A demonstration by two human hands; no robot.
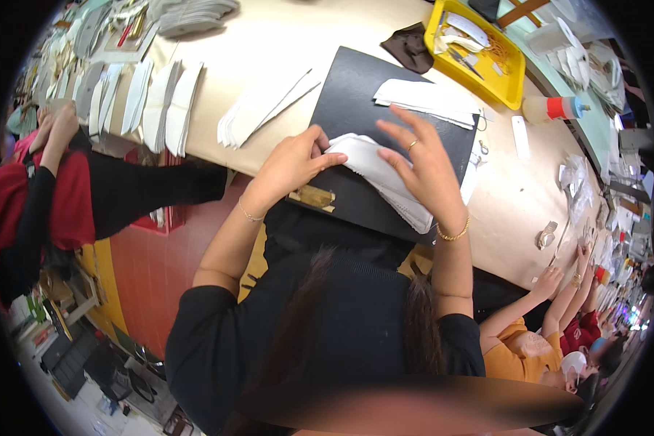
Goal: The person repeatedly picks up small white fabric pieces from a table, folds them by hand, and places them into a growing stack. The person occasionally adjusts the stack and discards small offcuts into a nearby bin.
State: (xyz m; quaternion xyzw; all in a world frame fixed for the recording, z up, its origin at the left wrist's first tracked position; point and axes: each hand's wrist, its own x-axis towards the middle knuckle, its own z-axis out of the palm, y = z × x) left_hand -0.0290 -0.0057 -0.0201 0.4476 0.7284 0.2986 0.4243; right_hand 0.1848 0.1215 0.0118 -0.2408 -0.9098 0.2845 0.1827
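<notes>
- My left hand (292, 166) pinches the white fabric stack (381, 178) on the black board (356, 94); right hand (421, 163) presses it, fingers spread.
- Yellow tray (514, 80), glue bottle (556, 109) beyond on the tabletop (269, 43).

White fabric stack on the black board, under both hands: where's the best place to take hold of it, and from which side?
Probably the near-left end of the white fabric stack, where the left hand already pinches its edge. That end is bare and lies flat on the black board, so come in low from the left. The right hand presses the middle with spread fingers, covering it.
</notes>
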